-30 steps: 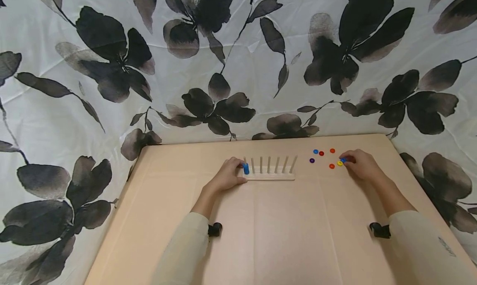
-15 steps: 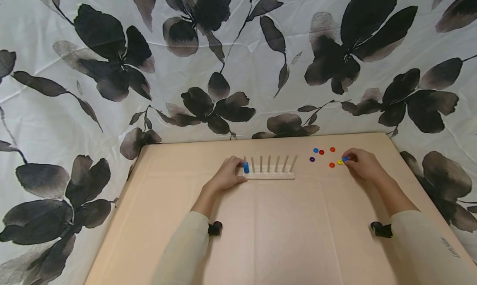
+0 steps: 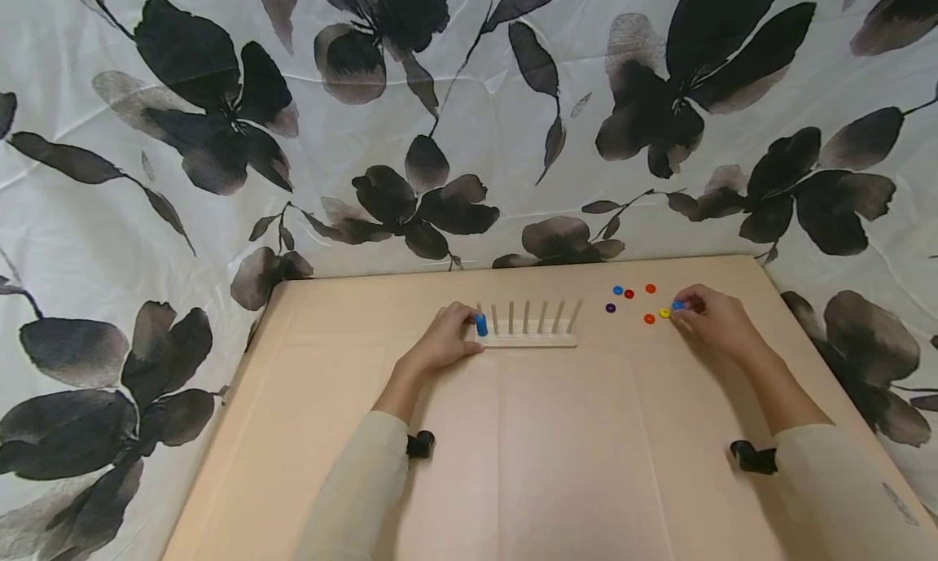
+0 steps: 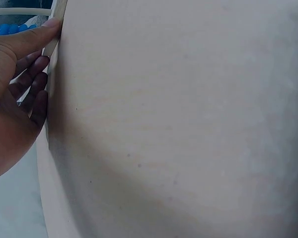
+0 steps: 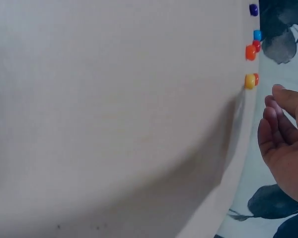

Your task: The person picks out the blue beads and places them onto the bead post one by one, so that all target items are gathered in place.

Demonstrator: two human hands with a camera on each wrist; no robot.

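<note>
At the left end of a wooden peg rack (image 3: 528,342), my left hand (image 3: 445,337) grips the base, its thumb along the front edge in the left wrist view. Blue beads (image 3: 480,325) are stacked on the leftmost peg, beside the fingers; the other pegs are bare. My right hand (image 3: 714,321) pinches a blue bead (image 3: 678,305) between thumb and fingertips. Right by that bead is a yellow bead (image 3: 664,313) on the table. In the right wrist view the thumb and fingers hide the held bead.
Several loose beads lie right of the rack: a blue bead (image 3: 618,290), a red bead (image 3: 628,294), a purple bead (image 3: 611,308) and two orange-red beads (image 3: 650,288). Behind the table (image 3: 572,447) hangs a white cloth with dark flowers (image 3: 418,211).
My right hand has drawn the pinched blue bead slightly away from the yellow one. The left hand keeps its grip on the rack. The head view has shifted slightly.
</note>
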